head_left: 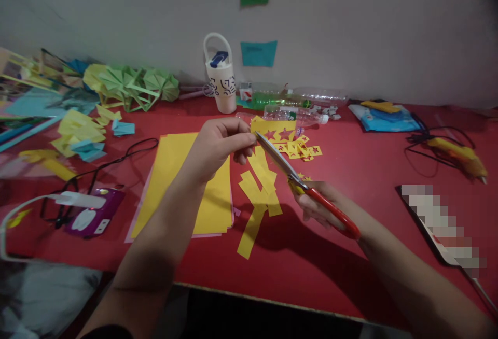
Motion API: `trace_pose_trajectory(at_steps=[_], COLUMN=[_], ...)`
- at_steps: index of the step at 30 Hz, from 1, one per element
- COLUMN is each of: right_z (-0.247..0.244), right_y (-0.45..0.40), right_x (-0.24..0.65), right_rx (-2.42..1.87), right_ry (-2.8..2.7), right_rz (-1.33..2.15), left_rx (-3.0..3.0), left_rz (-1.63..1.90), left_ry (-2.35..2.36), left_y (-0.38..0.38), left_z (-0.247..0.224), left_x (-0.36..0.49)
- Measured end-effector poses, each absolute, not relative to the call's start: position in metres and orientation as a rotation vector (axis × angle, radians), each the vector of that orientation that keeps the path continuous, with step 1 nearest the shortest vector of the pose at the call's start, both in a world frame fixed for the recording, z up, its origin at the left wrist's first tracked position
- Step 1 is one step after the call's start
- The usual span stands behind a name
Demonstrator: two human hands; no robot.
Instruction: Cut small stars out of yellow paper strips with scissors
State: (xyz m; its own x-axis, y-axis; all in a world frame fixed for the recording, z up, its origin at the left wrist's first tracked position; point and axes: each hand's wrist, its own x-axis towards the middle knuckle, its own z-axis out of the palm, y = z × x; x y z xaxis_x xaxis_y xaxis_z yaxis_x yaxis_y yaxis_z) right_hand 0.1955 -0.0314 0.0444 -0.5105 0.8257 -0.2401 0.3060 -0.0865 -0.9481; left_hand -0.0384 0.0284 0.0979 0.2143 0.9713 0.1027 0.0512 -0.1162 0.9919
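Note:
My left hand (223, 147) is closed in a pinch over the yellow sheets (212, 199), its fingertips at the tip of the scissors; what it pinches is too small to make out. My right hand (321, 207) grips red-handled scissors (330, 212), whose blades point up and left to the left fingertips. A bit of yellow shows between the right fingers, by the scissors' pivot. Below the blades lie yellow paper strips (252, 230). Behind them are a yellow piece with star-shaped cutouts (276, 127) and several small yellow star pieces (298, 149).
A white tumbler (222, 87) stands near the wall beside plastic bottles (280, 99). Folded green paper (132, 85) and a purple power strip (95, 212) with cables are left. A yellow glue gun (457, 155), a blue packet (383, 118) and a partly pixelated device (439, 230) are right.

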Motion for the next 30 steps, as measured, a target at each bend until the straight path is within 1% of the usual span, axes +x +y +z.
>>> trace_pose_trajectory(at_steps=[23, 30], right_z=[0.0522, 0.0527], right_y=[-0.0283, -0.0291], right_x=[0.1924, 0.1935], right_rx=[-1.204, -1.273], right_ry=[-1.870, -1.906], right_rz=[1.560, 1.461], left_rx=[1.478, 1.489], left_rz=[1.020, 1.013], left_ry=[1.110, 1.108], left_y=[0.0280, 0.0277], left_z=[0.1020, 0.1028], left_x=[-0.0429, -0.0432])
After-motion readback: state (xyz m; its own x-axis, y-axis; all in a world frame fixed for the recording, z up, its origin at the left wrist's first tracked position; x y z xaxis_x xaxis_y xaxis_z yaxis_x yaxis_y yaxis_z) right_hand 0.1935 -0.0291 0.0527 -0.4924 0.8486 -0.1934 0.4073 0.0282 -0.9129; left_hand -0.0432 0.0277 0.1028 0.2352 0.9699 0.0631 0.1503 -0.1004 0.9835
